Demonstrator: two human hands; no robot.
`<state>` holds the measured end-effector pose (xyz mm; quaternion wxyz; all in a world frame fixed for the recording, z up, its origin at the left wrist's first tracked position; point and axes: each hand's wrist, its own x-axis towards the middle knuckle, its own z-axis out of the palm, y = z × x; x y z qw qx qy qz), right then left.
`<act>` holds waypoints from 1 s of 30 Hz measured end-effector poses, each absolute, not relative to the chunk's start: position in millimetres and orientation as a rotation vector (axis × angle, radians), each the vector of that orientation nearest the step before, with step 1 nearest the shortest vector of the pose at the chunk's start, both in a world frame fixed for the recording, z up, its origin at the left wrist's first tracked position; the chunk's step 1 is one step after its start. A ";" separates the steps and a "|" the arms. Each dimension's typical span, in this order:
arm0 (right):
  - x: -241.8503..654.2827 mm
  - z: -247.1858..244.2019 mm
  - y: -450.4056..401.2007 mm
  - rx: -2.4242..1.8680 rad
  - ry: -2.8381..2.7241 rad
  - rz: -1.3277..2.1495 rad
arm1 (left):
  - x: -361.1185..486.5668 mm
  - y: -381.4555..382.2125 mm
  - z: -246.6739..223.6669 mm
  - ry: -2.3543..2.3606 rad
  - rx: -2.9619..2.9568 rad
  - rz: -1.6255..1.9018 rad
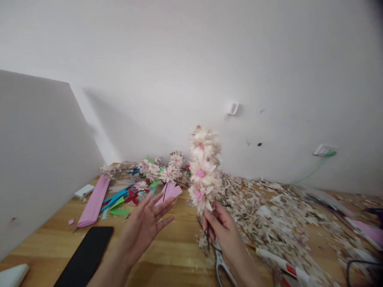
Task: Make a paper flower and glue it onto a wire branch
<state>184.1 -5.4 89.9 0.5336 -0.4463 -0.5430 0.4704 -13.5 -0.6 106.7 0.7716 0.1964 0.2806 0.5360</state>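
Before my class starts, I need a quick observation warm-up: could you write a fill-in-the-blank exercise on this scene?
1. The right hand holds the flower spray, while the left hand holds ____.
2. The centres of the spray's flowers are coloured ____.
3. The phone on the tabletop is coloured ____.
4. Partly hidden by the right hand is a pair of ____.

Missing words: nothing; pink; black; scissors.

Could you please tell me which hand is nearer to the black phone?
Left. The left hand is open, just to the right of the black phone; the right hand is farther to the right, holding the pale flower spray.
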 end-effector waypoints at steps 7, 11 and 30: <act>157.3 86.9 29.7 -1.078 -1.373 1.118 | -54.8 -16.6 91.3 0.741 0.356 1.311; 129.2 82.7 54.9 -1.099 -1.482 1.056 | -63.5 -16.3 78.7 0.767 0.340 1.352; 68.7 68.6 114.4 -1.283 -1.565 0.851 | -76.4 -8.8 48.9 0.884 0.209 1.492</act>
